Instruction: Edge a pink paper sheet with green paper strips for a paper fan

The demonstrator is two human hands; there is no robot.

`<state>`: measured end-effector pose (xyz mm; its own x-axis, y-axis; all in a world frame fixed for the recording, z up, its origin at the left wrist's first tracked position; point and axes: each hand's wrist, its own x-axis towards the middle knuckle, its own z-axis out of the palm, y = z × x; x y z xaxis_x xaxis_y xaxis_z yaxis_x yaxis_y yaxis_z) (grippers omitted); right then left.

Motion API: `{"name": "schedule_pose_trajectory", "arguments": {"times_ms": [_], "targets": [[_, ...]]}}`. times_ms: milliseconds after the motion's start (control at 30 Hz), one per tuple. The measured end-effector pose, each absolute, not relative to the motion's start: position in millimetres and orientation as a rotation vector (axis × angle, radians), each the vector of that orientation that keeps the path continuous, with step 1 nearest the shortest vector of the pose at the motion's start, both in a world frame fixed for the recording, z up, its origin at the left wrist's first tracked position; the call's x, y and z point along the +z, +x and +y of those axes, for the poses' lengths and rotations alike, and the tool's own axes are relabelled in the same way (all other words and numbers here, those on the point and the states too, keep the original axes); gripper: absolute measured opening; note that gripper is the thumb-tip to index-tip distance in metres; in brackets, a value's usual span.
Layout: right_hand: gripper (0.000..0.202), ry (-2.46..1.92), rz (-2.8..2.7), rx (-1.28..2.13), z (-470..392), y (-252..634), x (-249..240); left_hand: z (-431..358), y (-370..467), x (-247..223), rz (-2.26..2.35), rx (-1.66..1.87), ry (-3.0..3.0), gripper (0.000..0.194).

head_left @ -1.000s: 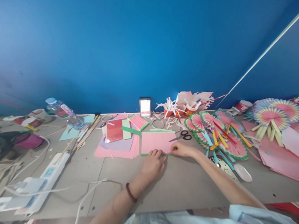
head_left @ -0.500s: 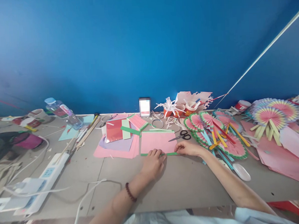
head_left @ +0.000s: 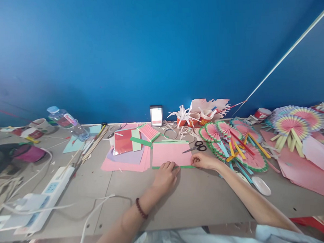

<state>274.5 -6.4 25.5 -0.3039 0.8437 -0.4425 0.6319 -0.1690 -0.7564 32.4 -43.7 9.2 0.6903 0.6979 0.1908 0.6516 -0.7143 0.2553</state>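
Note:
A pink sheet of paper (head_left: 170,153) lies flat in front of me, with a green paper strip (head_left: 186,167) running along its near edge. My left hand (head_left: 167,175) rests on that near edge, fingers lying on the sheet and thumb apart at the strip. At the sheet's near right corner, my right hand (head_left: 203,160) has its fingertips pinched on the strip's right end. Black-handled scissors (head_left: 199,146) lie just beyond my right hand, their blades over the sheet's right side. A light green strip (head_left: 175,140) sits along the far edge.
Left of the sheet are stacked coloured papers (head_left: 126,165). Pleated paper fans (head_left: 252,158) crowd the right. A phone (head_left: 156,116) stands against the wall, near paper cups (head_left: 205,117). A water bottle (head_left: 68,122) and power strip (head_left: 49,198) are at left.
My right hand has slid slightly right along the near edge, and more of the green strip's right end shows. My left hand stays in place on the paper.

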Motion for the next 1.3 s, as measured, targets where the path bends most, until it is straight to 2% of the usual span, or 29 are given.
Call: {"name": "schedule_pose_trajectory", "arguments": {"times_ms": [367, 967, 1300], "targets": [[0.012, -1.788, -1.998, 1.265, -9, 271, 27, -42, 33, 8, 1.068, 0.33, 2.823, 0.035], [0.01, -1.863, -2.111, 1.186, -4, 269, 25, -42, 33, 13, 1.062, 0.28, 2.826, 0.037], [0.011, -1.932, -2.168, 0.987, -7, 267, 33, -45, 35, 11, 1.081, 0.289, 2.836, 0.035]]}}
